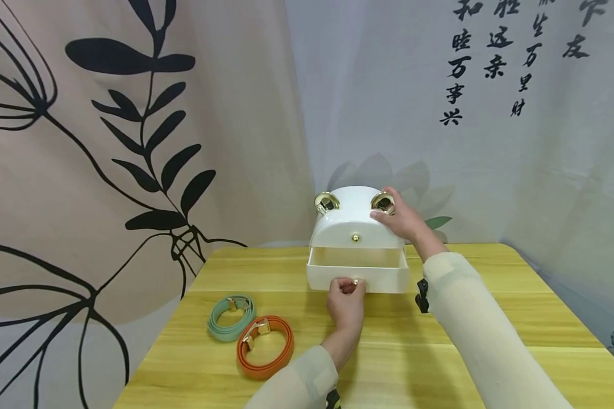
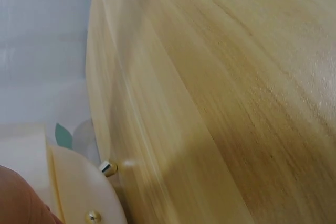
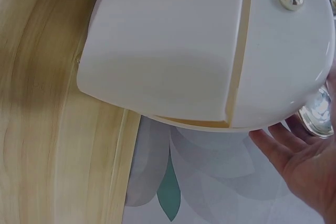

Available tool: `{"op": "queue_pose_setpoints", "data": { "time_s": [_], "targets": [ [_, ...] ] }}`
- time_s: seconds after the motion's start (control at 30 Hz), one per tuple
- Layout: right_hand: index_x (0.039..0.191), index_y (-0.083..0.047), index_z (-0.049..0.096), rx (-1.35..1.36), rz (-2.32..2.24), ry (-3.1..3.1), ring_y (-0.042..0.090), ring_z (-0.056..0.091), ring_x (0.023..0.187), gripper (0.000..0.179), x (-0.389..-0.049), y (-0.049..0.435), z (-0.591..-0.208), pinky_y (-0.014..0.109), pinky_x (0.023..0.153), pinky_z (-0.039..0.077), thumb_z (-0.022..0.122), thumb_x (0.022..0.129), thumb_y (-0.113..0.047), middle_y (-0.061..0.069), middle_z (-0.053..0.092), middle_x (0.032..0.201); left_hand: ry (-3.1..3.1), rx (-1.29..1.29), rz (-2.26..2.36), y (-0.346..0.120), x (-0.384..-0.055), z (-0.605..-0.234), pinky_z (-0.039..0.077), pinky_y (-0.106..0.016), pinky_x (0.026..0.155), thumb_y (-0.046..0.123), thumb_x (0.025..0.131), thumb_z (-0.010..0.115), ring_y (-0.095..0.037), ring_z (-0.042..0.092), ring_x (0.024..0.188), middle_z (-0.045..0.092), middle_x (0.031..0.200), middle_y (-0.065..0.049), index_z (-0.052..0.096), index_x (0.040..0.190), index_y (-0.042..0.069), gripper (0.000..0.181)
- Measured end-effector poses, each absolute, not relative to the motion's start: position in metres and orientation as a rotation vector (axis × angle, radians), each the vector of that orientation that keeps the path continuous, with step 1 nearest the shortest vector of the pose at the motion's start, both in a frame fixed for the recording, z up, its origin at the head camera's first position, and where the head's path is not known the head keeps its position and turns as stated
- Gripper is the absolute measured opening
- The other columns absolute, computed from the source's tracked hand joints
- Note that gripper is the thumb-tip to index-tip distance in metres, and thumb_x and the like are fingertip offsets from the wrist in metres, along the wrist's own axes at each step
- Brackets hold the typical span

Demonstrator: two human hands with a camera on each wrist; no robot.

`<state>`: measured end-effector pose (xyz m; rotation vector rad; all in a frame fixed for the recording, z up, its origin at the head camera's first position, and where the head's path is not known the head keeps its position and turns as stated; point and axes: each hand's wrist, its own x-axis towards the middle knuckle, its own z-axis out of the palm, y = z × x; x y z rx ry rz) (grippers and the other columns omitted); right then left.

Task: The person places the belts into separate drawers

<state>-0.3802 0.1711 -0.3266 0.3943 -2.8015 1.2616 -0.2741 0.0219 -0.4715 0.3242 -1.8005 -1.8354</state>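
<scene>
A white storage box (image 1: pixel 356 213) with a domed top and two gold-ringed eyes stands at the back of the table. Its lower drawer (image 1: pixel 322 278) is pulled out and looks bare inside; the upper drawer, with a gold knob (image 1: pixel 356 238), is closed. Low at the front, my left hand (image 1: pixel 346 307) pinches the lower drawer's knob (image 1: pixel 356 281). Up at the box's right side, my right hand (image 1: pixel 403 218) grips the top around the right eye (image 1: pixel 383 202). In the right wrist view, the fingers of that hand (image 3: pixel 310 163) lie against the box's side.
A coiled green belt (image 1: pixel 216 326) and a coiled orange belt (image 1: pixel 286 352), both with gold buckles, lie front left on the wooden table (image 1: pixel 491 318). Behind the table hangs a printed cloth (image 1: pixel 245 142) with plants and dark characters.
</scene>
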Motion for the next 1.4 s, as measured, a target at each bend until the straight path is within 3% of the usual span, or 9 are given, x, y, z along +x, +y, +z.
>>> {"op": "queue_pose_setpoints", "data": {
  "time_s": [1.4],
  "targets": [
    [0.159, -0.024, 0.006, 0.392, 1.253, -2.813, 0.054, 0.032, 0.135, 0.079, -0.378, 0.167, -0.323, 0.068, 0.104, 0.030, 0.056, 0.100, -0.042, 0.031, 0.022, 0.156, -1.782, 0.287, -1.952, 0.013, -0.248, -0.470, 0.049, -0.022, 0.058, 0.007, 0.076, 0.083, -0.012, 0.057, 0.067, 0.062, 0.075, -0.001, 0.061, 0.084, 0.004, 0.024]
  ]
}}
